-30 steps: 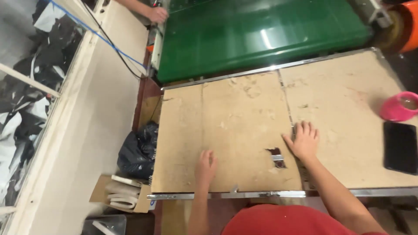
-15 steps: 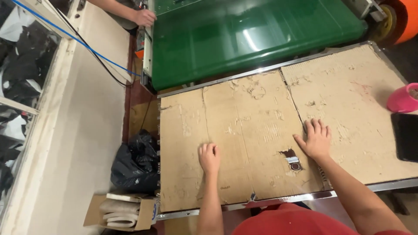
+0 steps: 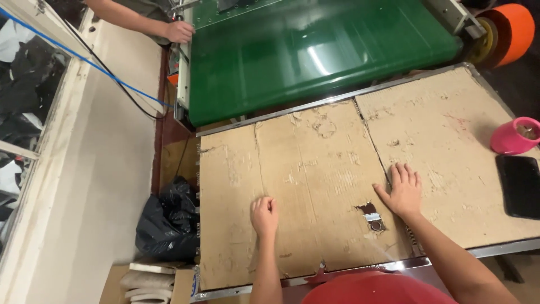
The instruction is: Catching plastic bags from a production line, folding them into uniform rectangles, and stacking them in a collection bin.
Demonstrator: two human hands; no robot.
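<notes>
On top of the worn cardboard sheet (image 3: pixel 315 186) that covers the metal-edged work table (image 3: pixel 495 249), I have both hands down and nothing in either. My left hand (image 3: pixel 264 214) rests as a loose fist, fingers curled under, knuckles on the sheet toward its near-left part. My right hand (image 3: pixel 400 190) lies flat with the fingers spread and the palm pressed on the sheet, right at the seam where a second cardboard sheet (image 3: pixel 450 129) begins.

As I judge it, the work is at a resting point: the sheet lies flat and holds no workpiece, so whatever handling belongs to this station is not under way that I can see.

Just left of my right wrist, a torn hole in the sheet shows a small metal fitting (image 3: pixel 373 220) of the table below; my right hand is beside it, not touching it. Beyond the far edge of the sheet runs a green conveyor belt (image 3: pixel 315 50), with an orange roller (image 3: pixel 512 31) at its right end and another person's hand (image 3: pixel 180 31) at its far-left corner. Right of the sheet, on the second one, stand a pink cup (image 3: pixel 513 137) and a black phone (image 3: pixel 520 186), well apart from my right hand. Left of the sheet, down on the floor, sits a black plastic bag (image 3: pixel 166 228).
</notes>
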